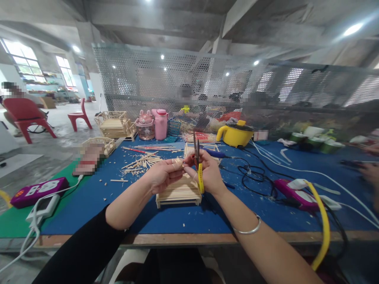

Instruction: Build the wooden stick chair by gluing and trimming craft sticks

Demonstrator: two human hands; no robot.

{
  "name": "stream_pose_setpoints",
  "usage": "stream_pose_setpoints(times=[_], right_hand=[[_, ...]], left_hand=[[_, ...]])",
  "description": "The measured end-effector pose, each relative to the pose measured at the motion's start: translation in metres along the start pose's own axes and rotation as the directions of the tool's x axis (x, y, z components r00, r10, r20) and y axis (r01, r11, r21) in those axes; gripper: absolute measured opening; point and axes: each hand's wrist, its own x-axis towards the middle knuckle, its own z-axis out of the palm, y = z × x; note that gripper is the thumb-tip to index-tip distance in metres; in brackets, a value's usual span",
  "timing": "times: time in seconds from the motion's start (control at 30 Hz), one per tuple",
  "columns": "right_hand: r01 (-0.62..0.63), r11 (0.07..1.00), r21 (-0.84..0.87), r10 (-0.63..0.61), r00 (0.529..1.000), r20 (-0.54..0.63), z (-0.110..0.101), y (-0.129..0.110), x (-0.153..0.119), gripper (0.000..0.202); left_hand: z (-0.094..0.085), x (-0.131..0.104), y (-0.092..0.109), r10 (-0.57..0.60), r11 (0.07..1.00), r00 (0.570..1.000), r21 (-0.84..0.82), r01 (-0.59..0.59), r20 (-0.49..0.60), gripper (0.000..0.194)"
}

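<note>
My right hand (211, 173) is closed around a pair of scissors (201, 177) with yellow handles, their dark blades pointing upward. Close beside it, my left hand (166, 173) has its fingers pinched together; whatever small thing sits in them is too hidden to name. The fingertips of both hands meet or nearly meet. Beneath them is a small slatted wooden stick frame (178, 194) on short legs, resting on the blue table mat (142, 221). Behind my right hand lies a blue-handled tool (215, 153) with a black cord.
Cut wooden sticks (143, 162) lie piled to the left. A yellow electric pot (237, 135), a pink flask (160, 124) and a perforated metal screen (171, 75) stand behind. Purple power strips (299, 193) and cables occupy both sides. A phone (89, 157) lies left; a co-worker's hand (371, 173) shows right.
</note>
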Motion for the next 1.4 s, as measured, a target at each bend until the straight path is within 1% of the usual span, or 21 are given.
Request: stream_pose_setpoints(times=[0.23, 0.4, 0.53, 0.63, 0.73, 0.9, 1.0, 1.07, 1.13, 1.23, 1.33, 1.4], right_hand=[[-0.025, 1.000, -0.010, 0.025, 1.000, 0.000, 0.000, 0.001, 0.000, 0.039], [-0.066, 0.998, -0.005, 0.066, 0.998, -0.005, 0.001, -0.001, 0.000, 0.041], [-0.057, 0.998, -0.005, 0.058, 0.998, 0.011, 0.002, 0.000, 0.001, 0.043], [-0.052, 0.999, -0.002, 0.052, 0.999, 0.010, 0.002, -0.002, 0.001, 0.042], [-0.065, 0.998, 0.000, 0.065, 0.998, -0.015, -0.001, -0.006, 0.002, 0.044], [-0.091, 0.996, 0.021, 0.092, 0.993, -0.073, -0.004, -0.006, 0.003, 0.043], [-0.102, 0.993, 0.055, 0.106, 0.992, -0.067, -0.003, -0.003, 0.003, 0.041], [-0.103, 0.994, 0.044, 0.106, 0.992, -0.062, -0.003, -0.001, 0.003, 0.042], [-0.098, 0.995, 0.006, 0.098, 0.994, -0.057, -0.003, 0.001, 0.003, 0.042], [-0.063, 0.994, -0.094, 0.060, 0.998, -0.033, -0.007, 0.004, 0.003, 0.039], [-0.023, 0.959, -0.284, 0.035, 0.999, 0.036, -0.013, 0.004, 0.004, 0.039], [0.006, 0.888, -0.459, 0.034, 0.996, 0.079, -0.016, 0.002, 0.006, 0.042]], left_hand=[[0.004, -0.001, -0.004, 0.057, 0.998, 0.998, 0.028, -0.057, 0.017, 0.026], [0.007, -0.002, -0.005, 0.107, 0.993, 0.994, 0.054, -0.106, -0.013, 0.026], [0.009, -0.003, -0.005, 0.162, 0.982, 0.987, 0.101, -0.159, -0.021, 0.030], [0.013, -0.004, -0.004, 0.238, 0.960, 0.971, 0.159, -0.231, -0.025, 0.034], [0.015, -0.004, -0.004, 0.311, 0.938, 0.949, 0.179, -0.298, -0.050, 0.038], [0.010, 0.000, -0.003, 0.364, 0.911, 0.928, 0.242, -0.335, -0.084, 0.040], [0.006, 0.000, 0.000, 0.412, 0.868, 0.904, 0.350, -0.353, -0.109, 0.035], [0.005, -0.001, 0.002, 0.439, 0.826, 0.891, 0.441, -0.350, -0.116, 0.031], [0.005, -0.002, 0.003, 0.463, 0.788, 0.879, 0.507, -0.348, -0.115, 0.028], [0.004, -0.001, 0.003, 0.486, 0.757, 0.868, 0.546, -0.359, -0.103, 0.024], [-0.001, 0.003, 0.002, 0.521, 0.738, 0.847, 0.557, -0.382, -0.110, 0.021], [-0.005, 0.006, 0.001, 0.558, 0.714, 0.819, 0.580, -0.393, -0.132, 0.020]])
